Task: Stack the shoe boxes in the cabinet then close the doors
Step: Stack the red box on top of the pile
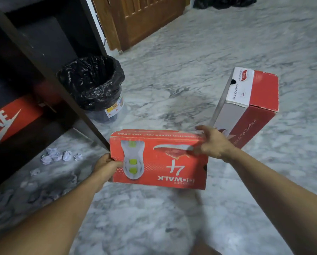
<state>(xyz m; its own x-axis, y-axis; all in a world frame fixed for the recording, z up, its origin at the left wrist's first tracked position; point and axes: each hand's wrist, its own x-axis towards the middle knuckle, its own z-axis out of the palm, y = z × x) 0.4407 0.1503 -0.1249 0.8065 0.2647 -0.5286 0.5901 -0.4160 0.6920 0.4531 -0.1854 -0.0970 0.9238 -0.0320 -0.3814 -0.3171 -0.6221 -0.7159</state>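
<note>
A red shoe box [159,159] with white "WALK 4" print hangs above the marble floor, held between both hands. My left hand [107,166] grips its left end, the thumb on top. My right hand [212,142] grips its upper right corner. A second red and white shoe box [246,105] stands tilted on the floor behind, to the right. An orange Nike shoe box [10,120] lies inside the dark cabinet [34,52] at the left. The open cabinet door's edge [91,126] almost meets the held box's left corner.
A bin lined with a black bag [97,85] stands beside the cabinet. Crumpled paper balls [60,155] lie on the floor at the cabinet's foot. A wooden door [143,19] closes the back. Open marble floor [190,61] spreads to the right.
</note>
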